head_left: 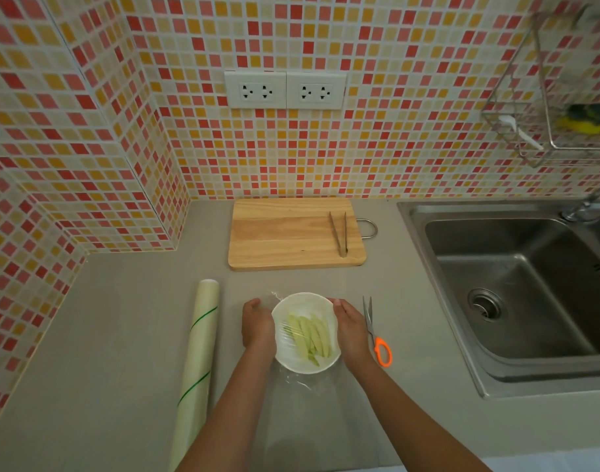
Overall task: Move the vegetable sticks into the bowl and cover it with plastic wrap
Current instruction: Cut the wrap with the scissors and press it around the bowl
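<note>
A white bowl [288,361] stands on the grey counter near me, with several pale green vegetable sticks [310,332] lying inside. Clear plastic wrap [286,332] is stretched over its top, and loose wrap trails onto the counter below the bowl. My left hand [257,323] is curled against the bowl's left side, pressing the wrap there. My right hand [350,327] cups the right side the same way. The fingertips of both hands are hidden behind the bowl's wall.
A long roll of plastic wrap [199,356] lies left of the bowl. Orange-handled scissors [377,335] lie to its right. Behind is a wooden cutting board [291,233] with metal tongs [339,236]. A steel sink [516,281] is on the right.
</note>
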{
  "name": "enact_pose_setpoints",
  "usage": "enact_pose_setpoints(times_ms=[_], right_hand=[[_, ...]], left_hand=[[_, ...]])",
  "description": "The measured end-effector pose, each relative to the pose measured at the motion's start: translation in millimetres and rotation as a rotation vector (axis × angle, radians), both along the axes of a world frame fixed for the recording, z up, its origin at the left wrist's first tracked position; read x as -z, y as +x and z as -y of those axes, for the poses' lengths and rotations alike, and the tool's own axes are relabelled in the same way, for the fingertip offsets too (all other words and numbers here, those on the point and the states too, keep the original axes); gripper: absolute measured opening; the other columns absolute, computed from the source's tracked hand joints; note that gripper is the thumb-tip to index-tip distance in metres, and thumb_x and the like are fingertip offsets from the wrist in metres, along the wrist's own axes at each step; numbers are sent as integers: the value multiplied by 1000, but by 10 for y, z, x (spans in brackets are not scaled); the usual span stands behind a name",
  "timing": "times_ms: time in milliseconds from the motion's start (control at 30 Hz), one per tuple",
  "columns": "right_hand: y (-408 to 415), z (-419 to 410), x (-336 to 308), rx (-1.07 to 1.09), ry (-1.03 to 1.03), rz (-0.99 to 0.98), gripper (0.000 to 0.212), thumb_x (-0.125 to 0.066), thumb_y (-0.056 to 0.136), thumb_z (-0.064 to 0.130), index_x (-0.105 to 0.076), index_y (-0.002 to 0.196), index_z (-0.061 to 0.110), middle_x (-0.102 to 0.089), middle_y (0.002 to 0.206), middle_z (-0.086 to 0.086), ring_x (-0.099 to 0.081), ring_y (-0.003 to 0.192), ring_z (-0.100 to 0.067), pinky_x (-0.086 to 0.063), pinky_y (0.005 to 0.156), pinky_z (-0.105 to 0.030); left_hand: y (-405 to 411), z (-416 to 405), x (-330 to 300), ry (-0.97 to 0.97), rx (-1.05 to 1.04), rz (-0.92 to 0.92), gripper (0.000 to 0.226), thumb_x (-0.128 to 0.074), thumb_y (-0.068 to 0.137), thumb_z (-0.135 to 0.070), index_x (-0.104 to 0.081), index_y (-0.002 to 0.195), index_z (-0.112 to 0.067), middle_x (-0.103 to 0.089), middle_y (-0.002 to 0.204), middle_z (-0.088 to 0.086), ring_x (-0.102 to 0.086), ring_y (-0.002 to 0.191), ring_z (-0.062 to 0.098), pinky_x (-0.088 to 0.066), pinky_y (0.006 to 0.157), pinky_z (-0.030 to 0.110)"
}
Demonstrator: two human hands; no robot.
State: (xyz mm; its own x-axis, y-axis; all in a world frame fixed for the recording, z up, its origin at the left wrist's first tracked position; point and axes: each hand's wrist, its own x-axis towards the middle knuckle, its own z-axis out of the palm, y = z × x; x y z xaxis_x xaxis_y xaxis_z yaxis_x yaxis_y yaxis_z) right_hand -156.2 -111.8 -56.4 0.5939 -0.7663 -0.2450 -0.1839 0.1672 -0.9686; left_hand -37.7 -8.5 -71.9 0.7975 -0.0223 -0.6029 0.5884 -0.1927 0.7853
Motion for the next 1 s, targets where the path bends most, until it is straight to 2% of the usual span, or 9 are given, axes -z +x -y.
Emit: enact_pose_setpoints(times_ms=[67,133,267,400,467,533,667,833,1000], right_hand=[[-2,5,-2,-6,-8,-7,32,-42,99,13,-72,89,21,-72,91,-2,-65,88,-15,-51,80,-28],[-3,12,-6,-11,-10,-7,32,-42,99,12,-71,90,20,-72,92,-3,-65,88,-16,-51,78,-27],[-7,15,-8,-14,-16,2,33,-42,99,12,-71,87,21,-72,92,-5,-65,88,-18,-51,81,-32],[-16,13,-12,-14,1,12,33,-42,99,12,-72,87,21,-73,93,-6,-66,93,-22,-52,85,-37],[-18,7,-27,-8,24,17,32,-43,99,13,-73,89,20,-73,95,-6,-66,96,-24,-52,87,-38],[-20,6,-35,14,58,23,30,-43,99,17,-73,100,16,-72,103,-5,-65,101,-21,-51,90,-35],[-14,45,-99,27,45,25,34,-43,100,24,-64,121,8,-67,117,-3,-61,109,-13,-47,96,-27],[-30,-33,-122,-36,69,70,32,-42,100,21,-71,105,8,-72,102,-6,-66,96,-15,-51,83,-25],[-28,98,-70,-41,32,-26,38,-42,100,25,-73,89,6,-74,89,-11,-68,82,-18,-53,76,-28]], left_hand=[[-9,13,8,-3,-12,12,39,-52,92,-28,-49,129,-16,-59,122,10,-56,98,28,-47,92,40],[6,16,3,13,-49,6,54,-44,93,-50,-49,126,-8,-59,113,9,-57,104,33,-46,95,43],[24,-46,-26,-32,-141,-41,62,-27,99,-48,-55,123,3,-60,124,25,-57,113,40,-45,97,44],[-141,-155,-206,-16,-221,360,38,-35,100,-33,-60,112,-7,-64,109,18,-59,104,34,-46,90,39],[-290,-218,-310,-57,-151,593,35,-34,100,-30,-61,114,-11,-65,102,11,-61,99,18,-46,85,23],[-446,-245,-343,-93,-41,685,37,-32,102,-30,-59,122,-15,-65,106,-1,-58,100,0,-41,85,9],[-701,-199,-298,-103,117,610,42,-30,103,-32,-47,139,-21,-61,126,-8,-53,119,3,-39,100,20],[-677,-109,-249,-34,148,586,43,-27,103,-33,-41,143,-25,-61,126,-10,-54,119,9,-42,101,29],[-464,-181,-188,-60,249,579,43,-25,103,-35,-43,141,-26,-67,112,-11,-58,108,8,-41,90,14]])
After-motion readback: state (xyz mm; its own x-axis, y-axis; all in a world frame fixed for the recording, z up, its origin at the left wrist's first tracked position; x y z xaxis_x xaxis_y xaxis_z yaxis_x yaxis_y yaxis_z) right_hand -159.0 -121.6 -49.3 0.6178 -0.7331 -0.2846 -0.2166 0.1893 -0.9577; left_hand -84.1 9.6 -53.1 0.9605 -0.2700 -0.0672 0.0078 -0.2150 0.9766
